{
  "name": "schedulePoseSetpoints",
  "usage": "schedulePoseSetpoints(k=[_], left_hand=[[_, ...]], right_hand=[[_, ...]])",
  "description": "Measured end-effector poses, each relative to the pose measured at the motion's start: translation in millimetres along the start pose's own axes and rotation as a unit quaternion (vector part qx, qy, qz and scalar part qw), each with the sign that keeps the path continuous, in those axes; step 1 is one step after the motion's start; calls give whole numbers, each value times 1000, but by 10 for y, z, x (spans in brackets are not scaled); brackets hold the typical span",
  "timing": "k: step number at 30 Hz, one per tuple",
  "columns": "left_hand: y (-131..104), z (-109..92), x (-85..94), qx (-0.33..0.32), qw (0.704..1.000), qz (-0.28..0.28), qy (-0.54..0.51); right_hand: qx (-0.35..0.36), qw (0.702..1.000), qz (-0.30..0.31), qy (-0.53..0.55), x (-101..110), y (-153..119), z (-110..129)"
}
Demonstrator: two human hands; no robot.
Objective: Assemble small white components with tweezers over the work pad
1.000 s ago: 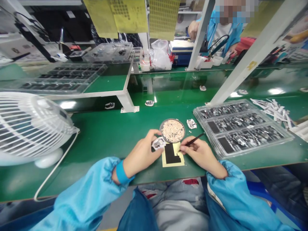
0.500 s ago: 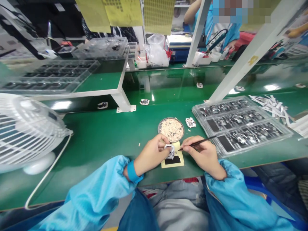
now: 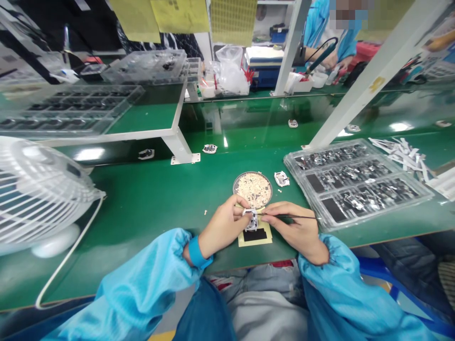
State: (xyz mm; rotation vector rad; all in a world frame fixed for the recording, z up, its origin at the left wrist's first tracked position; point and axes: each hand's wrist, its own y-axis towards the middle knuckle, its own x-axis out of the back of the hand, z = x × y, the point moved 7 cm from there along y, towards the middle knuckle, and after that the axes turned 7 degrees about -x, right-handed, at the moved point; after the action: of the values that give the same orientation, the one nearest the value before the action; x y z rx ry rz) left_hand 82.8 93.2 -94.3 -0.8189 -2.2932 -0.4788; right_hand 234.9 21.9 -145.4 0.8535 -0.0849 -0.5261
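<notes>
Tweezers (image 3: 289, 216) have swung since a second ago: then they slanted up and away from us, now they lie nearly level, long axis running left to right, tip pointing left at the small part (image 3: 250, 219). Our left hand (image 3: 223, 228) has brought that part from beside the yellow card (image 3: 255, 235) to over it, just in front of the round dish (image 3: 253, 189), fingers pinched on it. Our right hand (image 3: 295, 227) has its grip closed on the tweezers. We judge fine work on the part is starting. The part's own facing we cannot tell.
</notes>
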Motion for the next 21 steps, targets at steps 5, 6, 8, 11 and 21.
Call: schedulePoseSetpoints(k=[5,6,8,11,21], left_hand=[[1,-12,-6,-3,1000,2,-2],[1,-12,-8,-2,1000,2,-4],[1,-13,-12,-2,1000,3,-5],[0,-15,-12,-7,1000,2,-4],[-36,-23,-20,-31,999,2,-26]], right_hand=[[5,1000,5,-6,-14,-9,-16],[11,1000,4,-11,-17,-10,-17],[23,999,8,-24,-31,-11,-18],[32,999,15,-38,-45,-17,-15],[-107,994,4,-34,28,-49,-200]])
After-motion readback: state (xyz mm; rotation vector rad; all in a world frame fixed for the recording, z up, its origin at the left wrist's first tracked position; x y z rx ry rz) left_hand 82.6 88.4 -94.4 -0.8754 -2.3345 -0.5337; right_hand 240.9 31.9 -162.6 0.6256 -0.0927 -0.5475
